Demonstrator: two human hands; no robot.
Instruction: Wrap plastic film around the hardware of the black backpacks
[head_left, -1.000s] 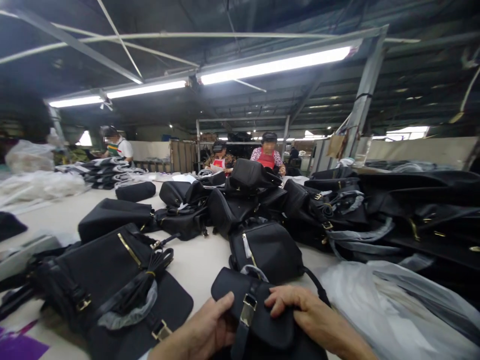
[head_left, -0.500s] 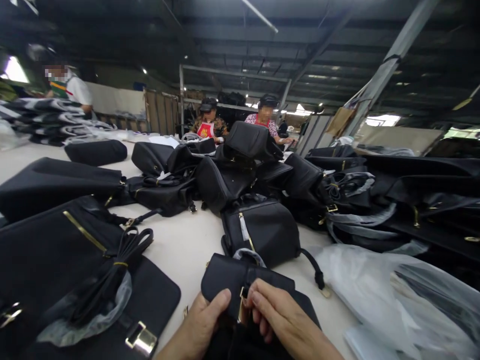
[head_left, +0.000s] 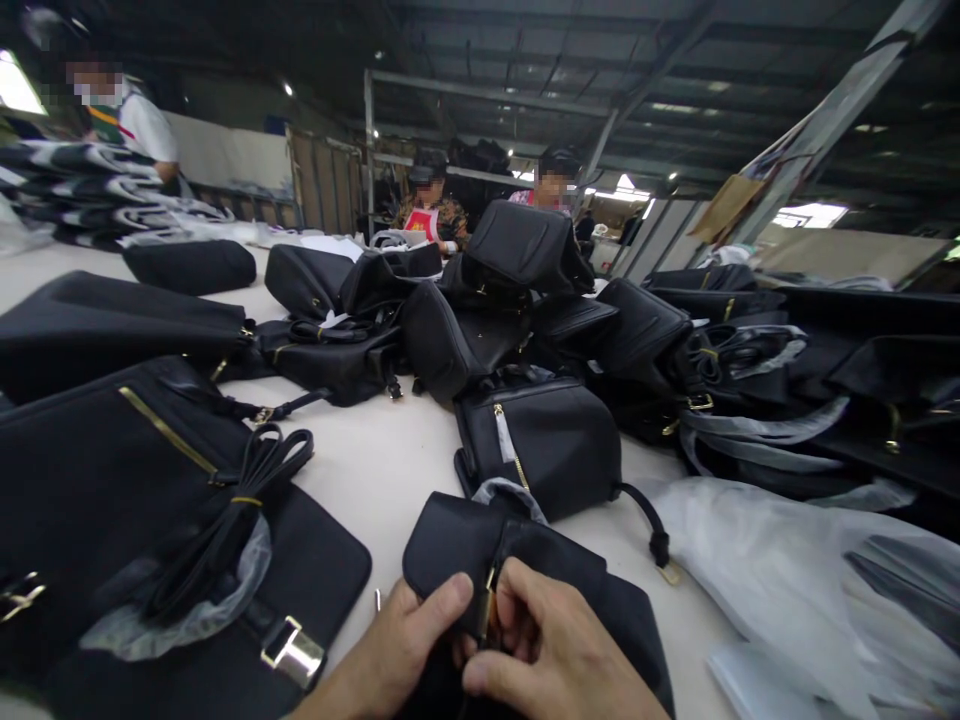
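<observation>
A black leather-look bag (head_left: 630, 620) lies close in front of me, its front flap (head_left: 442, 545) facing up. My left hand (head_left: 405, 640) grips the flap's near left edge, thumb on top and the fingers underneath. A gold clasp (head_left: 487, 605) sits at the middle of the flap. My right hand (head_left: 559, 640) is closed at this clasp with bent fingers and thumb; the fingers hide part of it. Clear plastic film covers the bag's handle (head_left: 514, 495).
At left lies a larger black bag (head_left: 67, 500) with bundled straps (head_left: 247, 480) and a gold buckle (head_left: 296, 655). Another bag (head_left: 555, 450) lies just beyond mine. Several more are heaped behind. Plastic sheeting (head_left: 765, 560) covers the right side. Several people work at the back.
My right thumb has moved down and toward me, below the clasp, with the fingers curled more around it. My left hand keeps its grip. The view has shifted slightly.
</observation>
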